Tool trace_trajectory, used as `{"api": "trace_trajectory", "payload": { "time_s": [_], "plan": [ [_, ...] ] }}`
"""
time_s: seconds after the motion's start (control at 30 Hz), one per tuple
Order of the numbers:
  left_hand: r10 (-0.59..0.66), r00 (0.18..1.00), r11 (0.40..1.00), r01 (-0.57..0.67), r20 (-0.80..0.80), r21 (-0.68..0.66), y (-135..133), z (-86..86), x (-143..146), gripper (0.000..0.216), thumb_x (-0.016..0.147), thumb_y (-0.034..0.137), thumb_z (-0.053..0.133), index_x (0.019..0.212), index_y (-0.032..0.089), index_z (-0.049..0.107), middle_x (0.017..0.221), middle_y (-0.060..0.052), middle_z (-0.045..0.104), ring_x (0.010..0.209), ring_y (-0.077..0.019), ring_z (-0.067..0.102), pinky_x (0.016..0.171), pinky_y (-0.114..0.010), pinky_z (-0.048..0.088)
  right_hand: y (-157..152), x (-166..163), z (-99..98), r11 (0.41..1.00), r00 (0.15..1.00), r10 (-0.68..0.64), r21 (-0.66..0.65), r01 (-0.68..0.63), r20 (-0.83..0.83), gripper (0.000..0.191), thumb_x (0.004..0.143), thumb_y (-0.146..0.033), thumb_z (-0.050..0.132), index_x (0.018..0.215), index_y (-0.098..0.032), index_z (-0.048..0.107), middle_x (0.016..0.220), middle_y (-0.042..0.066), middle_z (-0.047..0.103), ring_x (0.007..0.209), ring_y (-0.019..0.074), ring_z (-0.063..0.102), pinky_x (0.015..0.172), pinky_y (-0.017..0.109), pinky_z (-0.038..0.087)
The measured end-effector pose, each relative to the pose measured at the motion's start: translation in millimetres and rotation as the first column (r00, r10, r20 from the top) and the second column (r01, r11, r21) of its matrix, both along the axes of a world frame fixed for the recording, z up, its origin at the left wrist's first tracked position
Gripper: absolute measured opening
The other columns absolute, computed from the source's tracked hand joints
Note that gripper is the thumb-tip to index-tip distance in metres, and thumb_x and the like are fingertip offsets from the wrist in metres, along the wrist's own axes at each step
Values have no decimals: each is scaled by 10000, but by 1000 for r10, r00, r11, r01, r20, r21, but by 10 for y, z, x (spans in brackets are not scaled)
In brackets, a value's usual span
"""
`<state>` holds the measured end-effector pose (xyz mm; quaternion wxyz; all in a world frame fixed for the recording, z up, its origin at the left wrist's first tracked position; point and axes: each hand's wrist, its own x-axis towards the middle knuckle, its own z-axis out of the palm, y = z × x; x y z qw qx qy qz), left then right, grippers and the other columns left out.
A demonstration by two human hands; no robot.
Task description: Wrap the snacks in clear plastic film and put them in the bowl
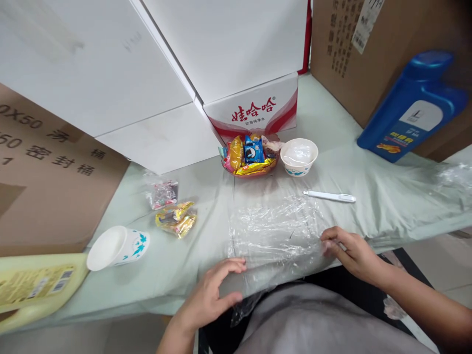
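A clear plastic bag (275,233) lies spread over the front of the cloth-covered table, its near edge hanging over toward my lap. My left hand (214,292) is at the bag's near left side, thumb and fingers apart, fingertips resting by the plastic. At the right edge, my right hand (346,250) pinches the bag between thumb and fingers. Beyond the bag are a bowl of wrapped snacks (252,157) and a paper bowl (299,160) with clear plastic inside. A white pen-like cutter (330,196) lies just past my right hand.
To the left lie small snack packets (177,219), a tipped paper cup (118,248) and a yellow-green jug (40,285). A blue bottle (415,108) leans at the right. White boxes (155,83) and brown cartons (47,177) line the back and sides.
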<state>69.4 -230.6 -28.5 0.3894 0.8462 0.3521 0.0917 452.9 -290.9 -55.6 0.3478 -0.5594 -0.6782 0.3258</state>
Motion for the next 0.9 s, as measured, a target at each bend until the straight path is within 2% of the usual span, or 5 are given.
{"api": "trace_trajectory", "payload": {
  "time_s": [0.13,0.27,0.4,0.63,0.9],
  "plan": [
    [-85,993,989,94,-77,115,22,-72,84,831,604,561,838,1307,250,523,1336,-128,583,1265,-327,520,1056,-510,453,154,-96,-119,968,966,-242,40,247,-93,179,990,-357,404,988,-234,533,689,-7,663,596,148,650,594,269,527],
    [-4,1000,971,3,5,240,26,-147,166,189,923,228,563,1093,240,645,1177,-77,681,1174,-233,595,1005,-421,494,363,-182,-133,934,930,-348,40,355,-117,239,990,-387,386,1005,-221,557,636,-24,627,508,133,604,546,262,501],
    [228,966,962,-243,126,122,17,-206,164,164,971,213,448,987,220,611,947,-49,720,910,-169,690,803,-297,550,510,-211,-84,924,930,-367,112,367,-18,261,984,-377,380,1017,-210,578,684,-2,651,543,150,626,566,275,496],
    [725,670,688,-704,156,-176,201,-325,326,217,915,424,494,973,215,485,745,19,673,520,-122,632,534,-243,500,659,-210,-156,921,814,-388,210,327,433,290,979,-343,385,991,-195,634,901,74,747,707,228,694,593,311,448],
    [816,576,564,-813,56,143,375,-322,487,274,867,381,491,1077,207,505,688,15,675,532,-159,623,562,-275,477,826,-290,-30,918,723,-390,174,358,571,274,992,-326,393,990,-185,628,919,70,747,758,222,692,557,291,351]
  ]
}}
